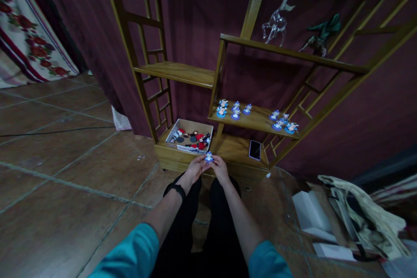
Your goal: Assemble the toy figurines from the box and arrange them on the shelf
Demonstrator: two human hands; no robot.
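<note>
Between my two hands, above my knees and in front of the wooden shelf unit, is a small purple-and-white figurine [209, 157]. My left hand [196, 167] pinches it from the left, and my right hand [219, 167] grips its right side. The figurine stands upright on a round purple base. Just beyond my left hand, a cardboard box [173, 143] holds several red, black and white figurines. Several similar purple figurines [236, 114] and blue-based ones [221, 111] stand in groups on the middle shelf [257, 122].
A phone [254, 150] lies on the lower shelf to the right. A clear horse figure [276, 24] and a dark green sculpture [322, 34] stand on the upper shelf. White boxes [312, 213] and a cream bag [368, 208] lie on the floor at right.
</note>
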